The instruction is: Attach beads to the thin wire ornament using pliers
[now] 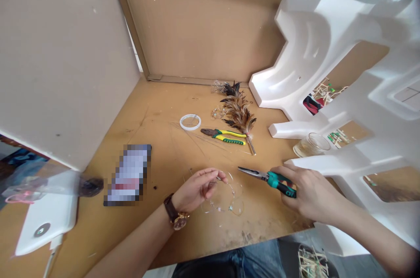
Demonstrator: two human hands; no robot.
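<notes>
My left hand (198,189) pinches the end of a thin beaded wire loop (229,199) that lies on the wooden board (170,138). My right hand (305,186) grips needle-nose pliers (274,180) with green handles, their tips pointing left toward the wire and apart from it. Farther up lie yellow-and-green handled pliers (226,136), a white coil of wire (190,122) and a bunch of brown feathers (238,111) on a stick. A small tangle of beaded wire (218,112) sits beside the feathers.
A white foam packing insert (311,50) rises along the right side, with a glass tumbler (311,144) at its edge. Cardboard walls (210,19) stand behind and to the left. A pixelated phone (129,175) lies left of my hands. Thin wire scraps litter the board.
</notes>
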